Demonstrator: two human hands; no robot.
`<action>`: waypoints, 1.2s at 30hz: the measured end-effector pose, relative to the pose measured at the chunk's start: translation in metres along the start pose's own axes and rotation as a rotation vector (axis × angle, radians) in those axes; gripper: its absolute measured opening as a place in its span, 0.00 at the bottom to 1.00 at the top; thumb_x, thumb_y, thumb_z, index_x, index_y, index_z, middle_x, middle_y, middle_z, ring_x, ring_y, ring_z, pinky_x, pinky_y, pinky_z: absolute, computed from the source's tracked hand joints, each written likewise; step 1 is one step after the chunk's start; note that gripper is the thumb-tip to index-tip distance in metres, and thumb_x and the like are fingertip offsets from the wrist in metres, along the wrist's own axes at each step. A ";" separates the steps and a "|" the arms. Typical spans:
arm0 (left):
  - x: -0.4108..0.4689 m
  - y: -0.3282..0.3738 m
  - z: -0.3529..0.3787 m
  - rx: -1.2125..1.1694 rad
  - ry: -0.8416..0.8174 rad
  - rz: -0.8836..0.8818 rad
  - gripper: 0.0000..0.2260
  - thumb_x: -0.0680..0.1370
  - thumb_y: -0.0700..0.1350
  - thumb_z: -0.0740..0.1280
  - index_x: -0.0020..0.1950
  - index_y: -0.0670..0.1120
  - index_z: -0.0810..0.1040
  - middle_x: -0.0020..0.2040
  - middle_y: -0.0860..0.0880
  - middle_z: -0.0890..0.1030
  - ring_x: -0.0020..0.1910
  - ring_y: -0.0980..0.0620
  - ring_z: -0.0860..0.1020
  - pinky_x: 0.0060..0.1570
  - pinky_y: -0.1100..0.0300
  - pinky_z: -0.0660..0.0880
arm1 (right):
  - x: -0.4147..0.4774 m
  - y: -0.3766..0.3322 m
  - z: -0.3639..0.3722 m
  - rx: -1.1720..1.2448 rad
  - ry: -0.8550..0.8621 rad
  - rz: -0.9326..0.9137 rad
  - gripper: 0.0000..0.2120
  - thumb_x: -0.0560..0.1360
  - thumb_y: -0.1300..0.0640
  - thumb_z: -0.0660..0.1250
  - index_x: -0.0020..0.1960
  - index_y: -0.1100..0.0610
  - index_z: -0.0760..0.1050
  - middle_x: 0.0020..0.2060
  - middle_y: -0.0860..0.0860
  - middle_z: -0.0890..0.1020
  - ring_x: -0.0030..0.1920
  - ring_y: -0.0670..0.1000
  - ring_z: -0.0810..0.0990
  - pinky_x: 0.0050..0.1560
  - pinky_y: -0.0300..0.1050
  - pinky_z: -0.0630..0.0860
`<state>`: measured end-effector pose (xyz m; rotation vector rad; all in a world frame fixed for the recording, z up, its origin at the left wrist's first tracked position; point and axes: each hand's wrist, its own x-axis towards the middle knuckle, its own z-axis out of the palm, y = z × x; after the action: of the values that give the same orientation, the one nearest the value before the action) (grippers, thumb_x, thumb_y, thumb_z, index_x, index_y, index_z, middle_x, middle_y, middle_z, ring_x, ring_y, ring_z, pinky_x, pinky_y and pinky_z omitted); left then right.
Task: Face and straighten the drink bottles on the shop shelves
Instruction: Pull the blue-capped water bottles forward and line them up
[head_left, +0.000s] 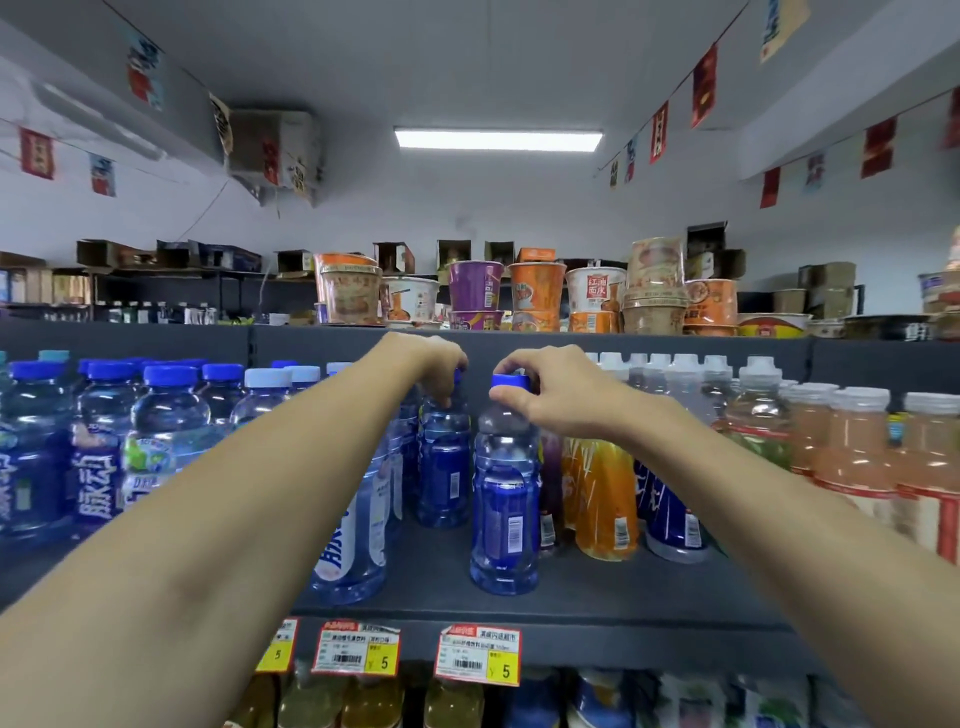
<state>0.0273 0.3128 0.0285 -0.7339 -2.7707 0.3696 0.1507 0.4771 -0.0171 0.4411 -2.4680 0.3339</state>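
Two blue drink bottles stand on the dark shelf (571, 587) in front of me. My left hand (434, 364) grips the cap of the rear blue bottle (444, 467), which stands further back. My right hand (550, 389) pinches the blue cap of the front blue bottle (506, 499), which stands upright near the shelf's front edge with its barcode side facing me. Both arms reach in from below.
Rows of blue-capped bottles (166, 436) fill the left of the shelf; orange (602, 499) and pink drinks (857, 452) stand on the right. Instant noodle cups (535, 293) sit on the shelf above. Price tags (478, 654) hang on the front edge, more bottles below.
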 end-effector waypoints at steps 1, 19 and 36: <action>0.001 0.001 0.002 -0.011 0.006 -0.004 0.32 0.76 0.48 0.72 0.78 0.53 0.64 0.68 0.46 0.71 0.56 0.46 0.76 0.45 0.56 0.76 | 0.000 0.000 0.000 -0.009 0.001 -0.005 0.16 0.79 0.45 0.67 0.63 0.52 0.78 0.47 0.44 0.78 0.43 0.43 0.76 0.43 0.39 0.69; -0.017 -0.006 -0.004 0.154 0.116 -0.052 0.24 0.80 0.66 0.59 0.36 0.47 0.66 0.37 0.49 0.70 0.34 0.53 0.68 0.50 0.48 0.78 | 0.000 -0.005 0.000 0.011 0.005 0.046 0.14 0.79 0.44 0.67 0.61 0.50 0.78 0.39 0.39 0.76 0.39 0.42 0.76 0.38 0.36 0.67; -0.014 -0.014 -0.006 -0.071 0.081 0.136 0.21 0.76 0.64 0.68 0.53 0.47 0.83 0.43 0.50 0.83 0.39 0.51 0.83 0.49 0.46 0.82 | -0.005 -0.015 0.002 -0.009 0.016 0.104 0.13 0.81 0.48 0.66 0.63 0.52 0.77 0.38 0.39 0.75 0.38 0.41 0.75 0.37 0.34 0.66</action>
<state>0.0349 0.2954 0.0358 -0.9358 -2.6778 0.2616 0.1592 0.4638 -0.0192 0.3052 -2.4807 0.3678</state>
